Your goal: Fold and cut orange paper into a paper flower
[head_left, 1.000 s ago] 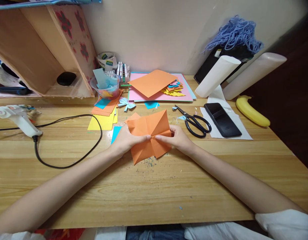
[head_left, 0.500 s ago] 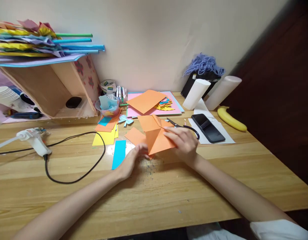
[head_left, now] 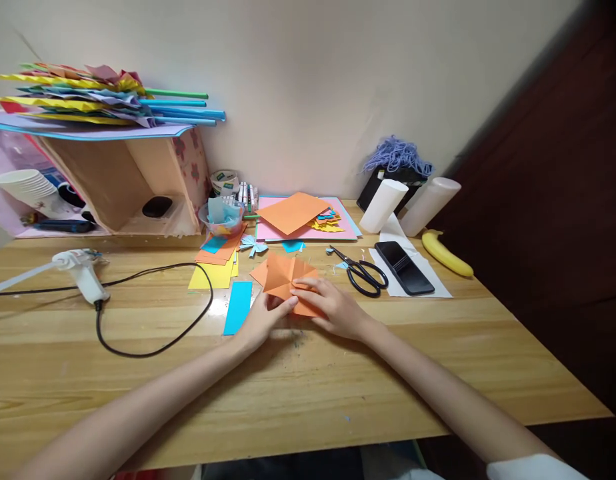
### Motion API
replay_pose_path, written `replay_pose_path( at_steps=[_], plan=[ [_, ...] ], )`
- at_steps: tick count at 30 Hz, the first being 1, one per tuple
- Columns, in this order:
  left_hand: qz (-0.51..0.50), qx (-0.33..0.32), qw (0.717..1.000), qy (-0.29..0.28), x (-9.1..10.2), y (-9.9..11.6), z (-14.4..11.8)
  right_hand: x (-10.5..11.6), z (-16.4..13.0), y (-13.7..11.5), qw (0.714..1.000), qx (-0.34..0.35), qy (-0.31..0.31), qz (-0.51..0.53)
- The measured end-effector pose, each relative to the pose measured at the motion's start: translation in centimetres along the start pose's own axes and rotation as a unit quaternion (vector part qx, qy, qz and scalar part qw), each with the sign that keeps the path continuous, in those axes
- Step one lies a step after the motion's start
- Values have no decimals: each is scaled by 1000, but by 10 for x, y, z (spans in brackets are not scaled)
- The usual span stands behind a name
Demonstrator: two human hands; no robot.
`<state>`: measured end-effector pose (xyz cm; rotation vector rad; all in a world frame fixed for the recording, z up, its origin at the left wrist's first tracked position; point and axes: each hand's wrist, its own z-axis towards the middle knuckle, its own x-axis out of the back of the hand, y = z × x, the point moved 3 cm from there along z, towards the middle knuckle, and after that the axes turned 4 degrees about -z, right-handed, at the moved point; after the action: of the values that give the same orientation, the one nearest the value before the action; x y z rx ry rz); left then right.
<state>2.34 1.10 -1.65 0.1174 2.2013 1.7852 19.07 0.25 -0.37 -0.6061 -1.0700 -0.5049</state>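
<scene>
A creased sheet of orange paper (head_left: 278,277) lies between my hands at the middle of the table, its fold lines meeting near the centre. My left hand (head_left: 262,323) pinches its near left edge, thumb on top; the other fingers are partly hidden. My right hand (head_left: 333,307) grips the right side, with fingertips on the upper surface close to the centre. Under its left edge another orange piece (head_left: 259,272) pokes out. Beside my left hand is a blue paper strip (head_left: 238,308). Black-handled scissors (head_left: 361,272) rest right of the paper, blades slightly apart.
At left stands a white glue gun (head_left: 83,277) with a looping black cord (head_left: 208,313). Colored paper (head_left: 208,277), a plastic bowl (head_left: 222,219) and a pink sheet (head_left: 268,230) lie behind. To the right are a phone (head_left: 405,268), a banana (head_left: 447,253) and white rolls (head_left: 385,205).
The orange paper has come down and flattened toward the table. My right hand has shifted left, closer to my left hand, uncovering the scissors. The camera view has moved slightly.
</scene>
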Motion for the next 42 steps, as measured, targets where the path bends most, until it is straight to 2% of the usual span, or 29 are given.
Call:
replay_pose_path(
  at_steps=[4, 5, 7, 9, 11, 12, 15, 17, 19, 22, 25, 27, 29, 33, 35, 37, 39, 41, 42],
  plan=[
    [-76, 33, 996, 15, 0, -4, 4, 4, 3, -5, 995, -3, -28, 100],
    [-103, 40, 994, 26, 2, -6, 5, 7, 3, 0, 993, -19, -6, 114],
    [-135, 53, 988, 52, 6, -10, 7, 13, 0, 20, 981, -117, 74, 137],
    [-145, 61, 985, 69, 10, -12, 7, 17, -9, 45, 939, -251, 152, 181],
    [-154, 61, 985, 42, 12, -12, 6, 13, -17, 63, 879, -348, 146, 291],
    [-161, 64, 985, 25, 12, -12, 6, 9, -20, 67, 850, -365, 112, 362],
    [-173, 84, 981, -2, 12, -9, 6, 0, -21, 59, 786, -350, -5, 510],
    [-175, 91, 980, -4, 12, -6, 8, -2, -21, 49, 764, -342, -26, 547],
    [-185, 81, 979, -23, 11, -1, 10, -5, -19, 41, 738, -356, -5, 573],
    [-201, 43, 976, -74, 10, 3, 14, -9, -19, 37, 680, -394, 78, 613],
    [-145, 4, 981, -131, 8, 2, 12, -14, -18, 34, 645, -405, 111, 639],
    [-66, 7, 984, -165, 4, -1, 9, -17, -16, 30, 648, -394, 108, 643],
    [-11, 28, 985, -168, 0, -4, 6, -21, -14, 23, 666, -372, 84, 641],
    [24, 47, 994, -93, -1, -4, 6, -19, -6, 14, 724, -299, 13, 622],
    [21, 41, 998, -46, 2, -3, 9, -11, -6, 26, 770, -285, 18, 571],
    [17, 30, 999, -25, 5, -1, 12, 2, -15, 54, 820, -338, 89, 454],
    [26, 18, 999, -26, 7, 1, 15, 19, -29, 86, 863, -397, 146, 275],
    [34, 6, 999, -33, 9, 2, 16, 29, -44, 110, 884, -435, 115, 126],
    [32, 3, 999, -35, 11, 2, 17, 31, -51, 119, 881, -459, 90, 74]
  ],
)
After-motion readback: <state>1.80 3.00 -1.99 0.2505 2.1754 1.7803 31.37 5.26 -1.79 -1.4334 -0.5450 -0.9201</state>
